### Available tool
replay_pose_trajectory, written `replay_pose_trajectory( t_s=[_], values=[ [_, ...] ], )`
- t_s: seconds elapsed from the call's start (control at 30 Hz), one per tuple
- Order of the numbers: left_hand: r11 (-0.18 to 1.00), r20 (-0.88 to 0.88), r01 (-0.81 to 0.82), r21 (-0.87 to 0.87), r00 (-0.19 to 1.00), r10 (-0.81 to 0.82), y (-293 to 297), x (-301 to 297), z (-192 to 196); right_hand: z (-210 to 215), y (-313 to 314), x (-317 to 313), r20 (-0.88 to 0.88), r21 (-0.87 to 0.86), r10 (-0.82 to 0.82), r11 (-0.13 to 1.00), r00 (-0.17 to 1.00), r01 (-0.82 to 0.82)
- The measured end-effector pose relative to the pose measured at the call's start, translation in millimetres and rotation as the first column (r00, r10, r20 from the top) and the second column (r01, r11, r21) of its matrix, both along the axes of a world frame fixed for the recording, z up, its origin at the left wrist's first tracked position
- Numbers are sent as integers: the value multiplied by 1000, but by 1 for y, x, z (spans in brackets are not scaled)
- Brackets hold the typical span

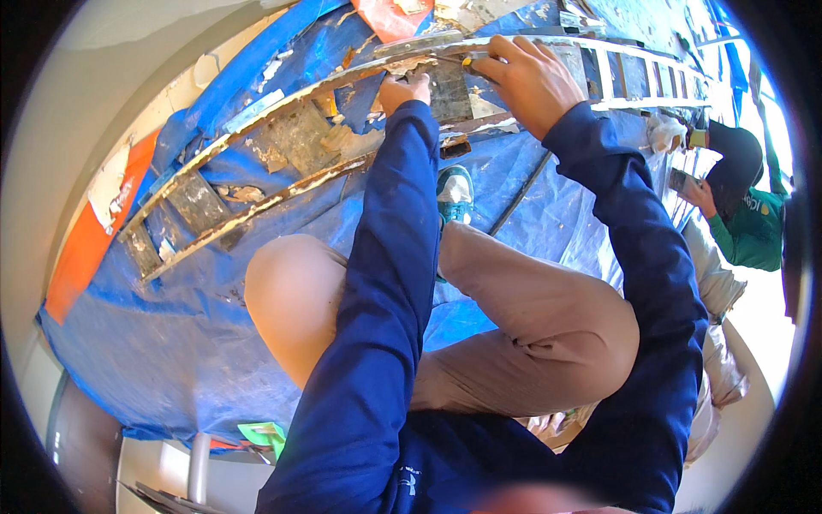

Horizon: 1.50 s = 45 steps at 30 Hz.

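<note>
In the head view, the left hand (pixel 404 92) is at the near side of the upper rail of a long ladder-like frame (pixel 451 96), thumb raised; whether its fingers grip the wood or only rest there, I cannot tell. Across from it, the right hand (pixel 535 86) has its fingers closed around a thin tool (pixel 467 62) with a yellow part, which points toward the left hand along that rail. The frame, its paint chipped and flaking, runs beneath and between both hands and reaches well out to either side of them. Under it and nearer the body spreads a blue tarp (pixel 197 343). Below the hands are a green-and-white shoe (pixel 455 193) and a dark rod (pixel 521 194). Well right of the right hand is another person (pixel 753 227) in a green top.
</note>
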<state>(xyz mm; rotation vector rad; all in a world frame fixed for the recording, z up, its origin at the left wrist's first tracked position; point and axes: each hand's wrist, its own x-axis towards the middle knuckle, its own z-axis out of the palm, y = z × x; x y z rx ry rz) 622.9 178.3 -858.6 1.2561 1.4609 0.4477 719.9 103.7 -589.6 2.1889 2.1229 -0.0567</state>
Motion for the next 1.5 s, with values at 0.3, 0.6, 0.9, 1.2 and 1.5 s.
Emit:
replay_pose_trajectory(
  t_s=[0.3,0.6,0.9,1.2,1.5],
  values=[
    [847,282,67,-527,954,100,46,-17,3,66,-118,-13,-384,199,-428,827,818,526],
    [997,218,78,-13,973,-74,112,-28,52,46,-265,-74,-401,80,-691,628,601,774],
    [348,-616,739,576,673,-409,67,-21,79,-1,-274,-112,-553,81,-728,436,404,896],
    [-324,-723,779,537,226,-653,104,5,87,-18,-280,-128,-657,22,-704,340,270,940],
    [-26,-88,997,-76,-33,-996,14,-81,118,-14,-203,-49,-965,11,-258,168,55,986]
  ],
)
